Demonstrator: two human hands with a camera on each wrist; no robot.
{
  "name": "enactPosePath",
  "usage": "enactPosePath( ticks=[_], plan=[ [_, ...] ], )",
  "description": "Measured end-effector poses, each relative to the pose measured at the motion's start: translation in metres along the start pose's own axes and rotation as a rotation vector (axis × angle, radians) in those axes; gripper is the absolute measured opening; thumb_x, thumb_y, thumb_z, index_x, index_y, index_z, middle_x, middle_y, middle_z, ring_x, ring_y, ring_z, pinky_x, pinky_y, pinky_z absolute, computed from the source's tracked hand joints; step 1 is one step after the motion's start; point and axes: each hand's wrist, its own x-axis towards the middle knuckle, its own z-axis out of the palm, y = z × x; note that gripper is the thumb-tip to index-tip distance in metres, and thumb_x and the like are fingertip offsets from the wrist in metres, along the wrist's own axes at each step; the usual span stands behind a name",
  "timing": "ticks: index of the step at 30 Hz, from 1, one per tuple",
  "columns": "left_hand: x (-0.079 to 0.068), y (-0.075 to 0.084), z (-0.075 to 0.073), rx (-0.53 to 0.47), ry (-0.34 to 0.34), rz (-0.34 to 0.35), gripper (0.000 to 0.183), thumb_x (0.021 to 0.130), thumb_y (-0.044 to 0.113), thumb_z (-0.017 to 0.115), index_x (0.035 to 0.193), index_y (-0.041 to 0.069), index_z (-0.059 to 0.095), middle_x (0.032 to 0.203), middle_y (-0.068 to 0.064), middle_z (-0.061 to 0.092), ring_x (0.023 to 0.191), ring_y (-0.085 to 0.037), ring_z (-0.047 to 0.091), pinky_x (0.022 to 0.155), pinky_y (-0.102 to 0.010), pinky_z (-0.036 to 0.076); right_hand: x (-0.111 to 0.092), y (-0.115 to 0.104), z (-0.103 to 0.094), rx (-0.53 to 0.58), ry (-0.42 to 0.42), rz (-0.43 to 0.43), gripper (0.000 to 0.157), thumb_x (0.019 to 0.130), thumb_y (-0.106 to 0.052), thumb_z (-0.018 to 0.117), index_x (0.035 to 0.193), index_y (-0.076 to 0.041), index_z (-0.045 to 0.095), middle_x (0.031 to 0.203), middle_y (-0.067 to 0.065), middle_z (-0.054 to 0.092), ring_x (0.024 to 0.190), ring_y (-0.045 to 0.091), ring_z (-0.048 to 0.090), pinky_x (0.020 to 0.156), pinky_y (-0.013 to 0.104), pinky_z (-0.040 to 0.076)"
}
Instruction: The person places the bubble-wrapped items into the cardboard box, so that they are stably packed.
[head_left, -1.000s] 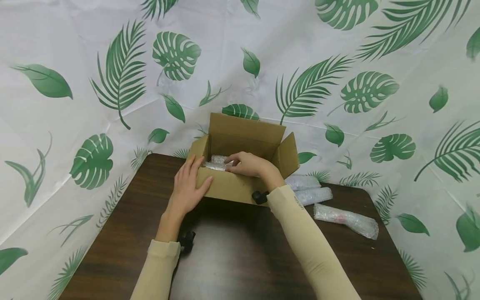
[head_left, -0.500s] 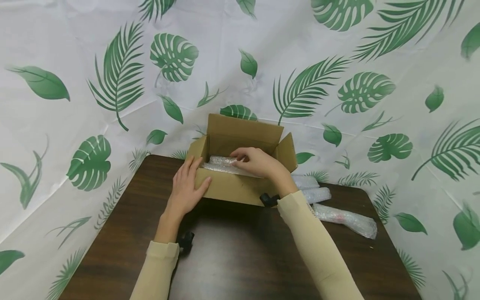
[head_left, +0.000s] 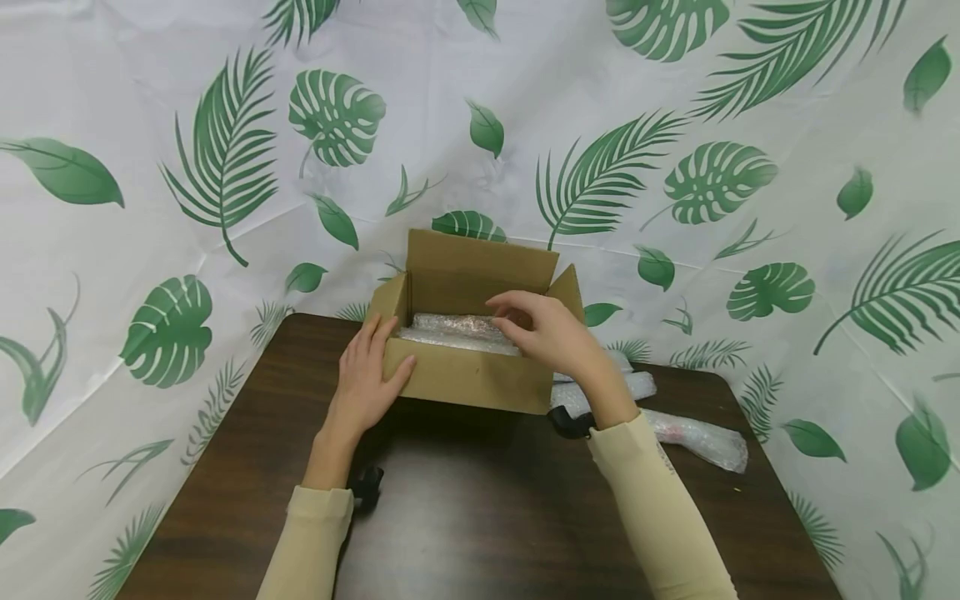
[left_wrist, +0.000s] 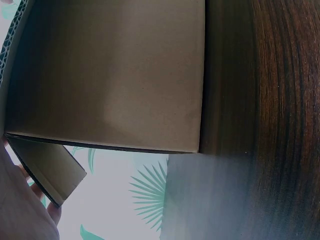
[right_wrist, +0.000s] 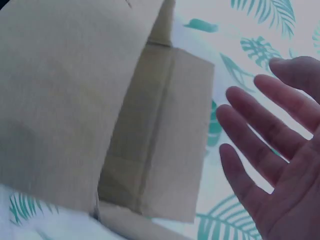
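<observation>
An open cardboard box (head_left: 480,379) stands on the table with bubble-wrapped packages (head_left: 461,327) lying lengthwise inside. At its front left corner my left hand (head_left: 365,379) rests on the left flap (head_left: 386,302), fingers fairly straight, thumb against the front panel (left_wrist: 110,75). The flap hides part of these fingers in the left wrist view. Over the right part of the box's opening hovers my right hand (head_left: 551,333), fingers loosely bent and holding nothing. The right wrist view shows its fingers spread apart, beside the box's raised back flap (right_wrist: 180,135).
Right of the box, more bubble-wrapped packages (head_left: 641,385) lie on the dark wooden table (head_left: 450,517), partly behind my right forearm. Another bubble-wrapped package (head_left: 701,437), with a reddish patch, lies nearer the right edge. A leaf-print cloth (head_left: 450,100) hangs behind the table.
My right hand has come up from the packages inside the box and moved right, uncovering more of them. My left hand stays at the corner. The view has shifted slightly.
</observation>
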Motion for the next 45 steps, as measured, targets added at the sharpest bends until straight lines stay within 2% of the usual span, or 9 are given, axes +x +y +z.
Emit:
enactPosePath(
  ticks=[7, 11, 16, 25, 28, 33, 37, 41, 45],
  plan=[
    [-0.001, -0.003, 0.002, 0.001, 0.013, 0.006, 0.074, 0.105, 0.051, 0.061, 0.168, 0.022, 0.034, 0.177, -0.018, 0.024, 0.162, -0.044, 0.025, 0.127, -0.07, 0.019, -0.029, 0.007, -0.019, 0.033, 0.098, 0.008, 0.036, 0.109, -0.032, 0.066, 0.143, -0.021, 0.066, 0.131, 0.002, 0.072, 0.119, 0.021, 0.069, 0.109, 0.054, 0.054],
    [-0.001, -0.004, 0.003, 0.005, 0.016, 0.007, 0.073, 0.105, 0.051, 0.06, 0.168, 0.023, 0.034, 0.177, -0.017, 0.024, 0.161, -0.043, 0.025, 0.126, -0.07, 0.02, -0.046, 0.018, -0.026, 0.022, 0.166, 0.0, 0.041, 0.108, -0.028, 0.067, 0.148, -0.019, 0.063, 0.14, 0.007, 0.068, 0.121, 0.025, 0.067, 0.106, 0.055, 0.054],
    [-0.002, -0.005, 0.003, 0.005, 0.012, 0.002, 0.075, 0.105, 0.052, 0.06, 0.168, 0.023, 0.033, 0.178, -0.017, 0.023, 0.161, -0.044, 0.024, 0.126, -0.071, 0.019, -0.066, 0.038, -0.033, 0.017, 0.254, -0.003, 0.044, 0.107, -0.02, 0.069, 0.15, -0.013, 0.061, 0.14, 0.011, 0.067, 0.121, 0.029, 0.067, 0.105, 0.058, 0.052],
    [-0.002, -0.004, 0.003, -0.001, 0.012, 0.005, 0.074, 0.105, 0.051, 0.06, 0.168, 0.022, 0.033, 0.178, -0.018, 0.022, 0.161, -0.045, 0.025, 0.125, -0.072, 0.019, -0.108, 0.077, -0.037, -0.001, 0.33, 0.1, 0.044, 0.109, -0.026, 0.066, 0.15, -0.011, 0.06, 0.137, 0.016, 0.068, 0.12, 0.034, 0.067, 0.104, 0.064, 0.051],
    [-0.003, -0.004, 0.003, 0.0, 0.015, 0.004, 0.074, 0.105, 0.05, 0.06, 0.168, 0.021, 0.033, 0.177, -0.018, 0.023, 0.16, -0.046, 0.025, 0.125, -0.073, 0.019, -0.122, 0.091, -0.035, -0.03, 0.341, 0.14, 0.043, 0.109, -0.025, 0.066, 0.149, -0.01, 0.061, 0.138, 0.016, 0.068, 0.118, 0.034, 0.067, 0.102, 0.061, 0.053],
    [-0.003, -0.003, 0.004, 0.003, 0.019, 0.0, 0.074, 0.105, 0.049, 0.061, 0.168, 0.021, 0.033, 0.177, -0.018, 0.023, 0.16, -0.046, 0.025, 0.125, -0.073, 0.019, -0.146, 0.113, -0.03, -0.082, 0.323, 0.227, 0.043, 0.109, -0.027, 0.064, 0.149, -0.01, 0.061, 0.14, 0.017, 0.068, 0.122, 0.038, 0.068, 0.099, 0.058, 0.053],
    [-0.003, -0.003, 0.004, 0.001, 0.016, -0.003, 0.074, 0.105, 0.049, 0.06, 0.168, 0.021, 0.033, 0.178, -0.017, 0.022, 0.161, -0.045, 0.024, 0.126, -0.073, 0.018, -0.168, 0.132, -0.031, -0.089, 0.238, 0.37, 0.049, 0.11, -0.036, 0.063, 0.151, -0.01, 0.058, 0.144, 0.021, 0.066, 0.131, 0.044, 0.062, 0.106, 0.067, 0.051],
    [-0.003, -0.003, 0.004, -0.003, 0.017, 0.002, 0.074, 0.105, 0.049, 0.061, 0.168, 0.021, 0.033, 0.178, -0.018, 0.022, 0.161, -0.045, 0.024, 0.125, -0.073, 0.018, -0.188, 0.157, -0.035, -0.094, 0.145, 0.519, 0.055, 0.108, -0.039, 0.065, 0.152, -0.008, 0.054, 0.151, 0.027, 0.059, 0.138, 0.05, 0.055, 0.109, 0.074, 0.045],
    [-0.002, -0.002, 0.005, -0.007, 0.025, 0.009, 0.074, 0.105, 0.047, 0.062, 0.168, 0.02, 0.034, 0.177, -0.019, 0.023, 0.16, -0.046, 0.025, 0.124, -0.074, 0.019, -0.204, 0.186, -0.033, -0.078, 0.082, 0.583, 0.06, 0.106, -0.036, 0.068, 0.154, -0.004, 0.051, 0.156, 0.032, 0.052, 0.142, 0.055, 0.049, 0.108, 0.075, 0.044]
  ],
)
